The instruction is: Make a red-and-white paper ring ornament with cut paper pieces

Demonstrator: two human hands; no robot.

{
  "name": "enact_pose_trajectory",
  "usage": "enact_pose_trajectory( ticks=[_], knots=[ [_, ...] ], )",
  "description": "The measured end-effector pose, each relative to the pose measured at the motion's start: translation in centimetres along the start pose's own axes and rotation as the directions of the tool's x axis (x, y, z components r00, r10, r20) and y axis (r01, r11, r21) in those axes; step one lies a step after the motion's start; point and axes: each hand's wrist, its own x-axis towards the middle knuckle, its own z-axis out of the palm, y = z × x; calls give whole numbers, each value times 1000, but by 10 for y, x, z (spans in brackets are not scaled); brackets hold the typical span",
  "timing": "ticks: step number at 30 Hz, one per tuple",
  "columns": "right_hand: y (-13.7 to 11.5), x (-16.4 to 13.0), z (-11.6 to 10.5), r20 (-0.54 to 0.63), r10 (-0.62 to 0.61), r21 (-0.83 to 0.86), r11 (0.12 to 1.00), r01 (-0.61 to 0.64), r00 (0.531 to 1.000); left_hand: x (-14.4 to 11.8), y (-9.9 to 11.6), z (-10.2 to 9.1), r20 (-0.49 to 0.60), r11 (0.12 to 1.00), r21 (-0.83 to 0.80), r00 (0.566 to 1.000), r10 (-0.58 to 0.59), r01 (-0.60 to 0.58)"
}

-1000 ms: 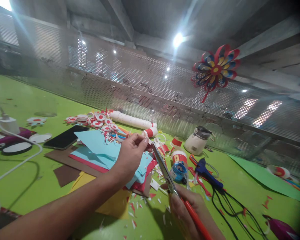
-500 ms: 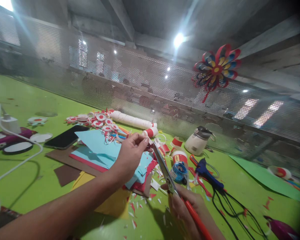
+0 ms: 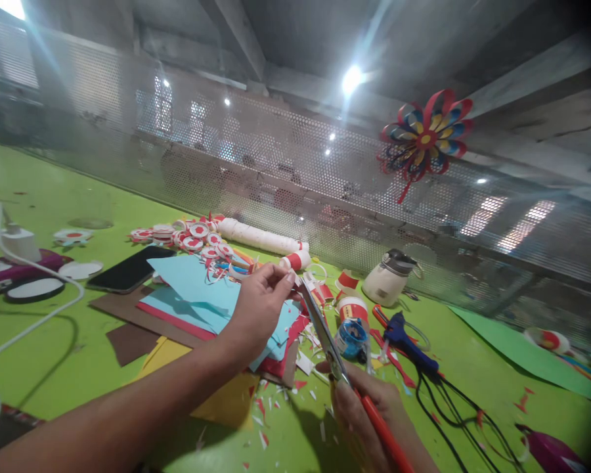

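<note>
Scissors (image 3: 331, 351) above green table (image 3: 34, 167) (screen (image 3: 256, 157) behind).

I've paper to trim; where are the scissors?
In the head view, just right of centre, the scissors are in the right hand, left of the glue gun, tips by the left hand.

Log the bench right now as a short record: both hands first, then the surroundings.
Left hand: pinching a small white piece
Right hand: holding red-handled metal scissors, tips near the left fingertips
Below left hand: light-blue paper sheets
Left side: flat black phone
Right side: dark-blue plastic glue gun, black cord
Surface: bright-green tabletop
</note>
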Motion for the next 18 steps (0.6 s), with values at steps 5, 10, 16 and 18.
enact_pose_trajectory(
  ticks=[5, 10, 16, 18],
  knots=[
    [-1, 0, 0, -9, 6, 10, 1000, -6, 1000, 1, 1, 0, 8, 1000, 6, 1000, -1, 1],
    [-3, -1, 1, -16, 21, 18, 1000, -21, 1000, 0, 1, 0, 4, 1000, -7, 1000, 5, -5],
    [-3, 0, 2, -35, -8, -12, 1000, 8, 999, -2, 3, 0, 7, 1000, -8, 1000, -4, 4],
    [-3, 0, 1, -34, -16, -35, 999, 15, 999, -2, 4, 0, 2, 1000, -2, 1000, -12, 12]
  ],
)
